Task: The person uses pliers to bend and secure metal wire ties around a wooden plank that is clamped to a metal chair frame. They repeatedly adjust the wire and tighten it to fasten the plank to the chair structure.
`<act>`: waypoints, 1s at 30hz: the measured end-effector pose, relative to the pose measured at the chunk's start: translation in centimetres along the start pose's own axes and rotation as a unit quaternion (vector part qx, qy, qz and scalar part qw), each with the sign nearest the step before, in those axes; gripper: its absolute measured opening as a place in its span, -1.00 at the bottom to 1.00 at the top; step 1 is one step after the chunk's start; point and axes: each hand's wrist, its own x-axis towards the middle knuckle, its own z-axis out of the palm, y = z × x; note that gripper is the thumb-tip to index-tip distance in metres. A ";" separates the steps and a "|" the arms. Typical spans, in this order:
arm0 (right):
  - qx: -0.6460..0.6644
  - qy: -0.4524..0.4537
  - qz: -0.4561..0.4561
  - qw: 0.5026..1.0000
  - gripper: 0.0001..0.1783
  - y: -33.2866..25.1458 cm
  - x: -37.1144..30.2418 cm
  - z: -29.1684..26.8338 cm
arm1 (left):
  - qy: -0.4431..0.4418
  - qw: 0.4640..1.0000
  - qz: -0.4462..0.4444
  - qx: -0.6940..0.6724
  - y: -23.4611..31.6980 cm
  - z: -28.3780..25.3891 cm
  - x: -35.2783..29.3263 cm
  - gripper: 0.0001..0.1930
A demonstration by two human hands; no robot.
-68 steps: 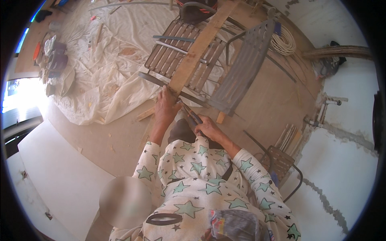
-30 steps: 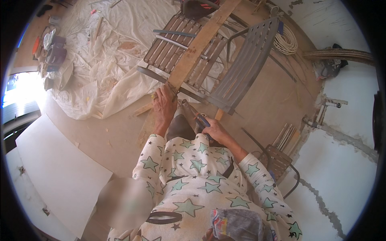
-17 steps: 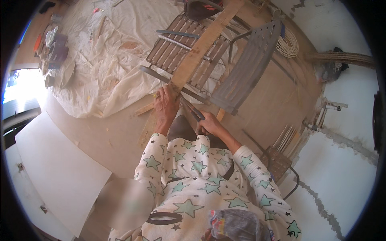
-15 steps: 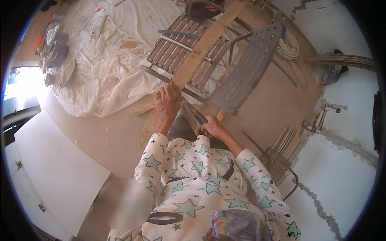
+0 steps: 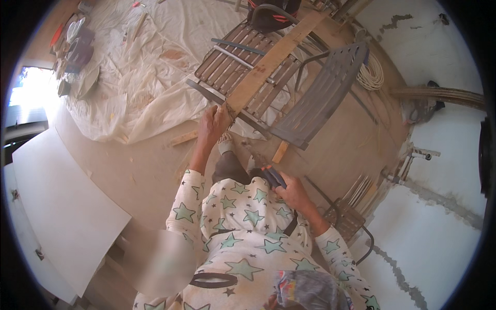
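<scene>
A long wooden plank (image 5: 268,64) lies across the brown slatted seat of a folding chair (image 5: 227,57) in front of me. My left hand (image 5: 213,126) is closed round the plank's near end, at the chair's front bar; its fingertips are partly hidden. In my right hand (image 5: 293,191) I hold pliers (image 5: 273,176) by their dark blue and orange handles. They are low before my body, apart from the plank, with the jaws blurred by motion and pointing up and left.
The chair's slatted backrest (image 5: 323,98) leans to the right. Crumpled plastic sheeting (image 5: 124,111) covers the floor at far left, with buckets (image 5: 80,54) on it. White panels (image 5: 67,191) stand at left. A coiled cable (image 5: 371,75) lies by the right wall. A small wood offcut (image 5: 280,152) lies below the chair.
My right hand has drawn the pliers back from the plank's end, toward my body and to the right. My left hand stays at the plank's near end.
</scene>
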 end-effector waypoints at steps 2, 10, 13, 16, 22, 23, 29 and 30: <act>0.064 0.021 0.024 0.997 -0.63 -1.5 0.4 0.6 | 0.016 0.999 0.025 0.015 0.0 0.2 -0.1 -0.20; 0.058 0.121 -0.013 0.991 -0.84 -0.4 7.5 3.3 | 0.080 0.985 0.062 0.141 3.8 2.4 -2.4 -0.24; -0.059 0.159 -0.064 0.983 -0.82 2.4 9.0 3.4 | 0.047 0.989 0.043 0.132 5.1 3.0 -2.6 -0.21; -0.149 0.135 -0.029 0.979 -0.80 2.3 9.6 2.1 | 0.031 0.990 0.032 0.137 6.2 3.5 -2.9 -0.22; -0.060 0.158 -0.004 0.986 -0.75 0.1 8.2 1.0 | 0.048 0.988 0.050 0.137 6.8 4.6 -3.2 -0.28; -0.112 0.159 -0.009 0.981 -0.74 1.5 8.7 1.1 | 0.041 0.989 0.050 0.137 7.3 4.6 -3.2 -0.29; -0.098 0.150 0.027 0.983 -0.71 2.0 8.3 0.4 | 0.037 0.990 0.063 0.123 6.9 5.0 -3.4 -0.29; -0.098 0.169 0.007 0.981 -0.72 1.4 8.0 0.4 | 0.042 0.989 0.066 0.124 7.0 5.1 -3.4 -0.29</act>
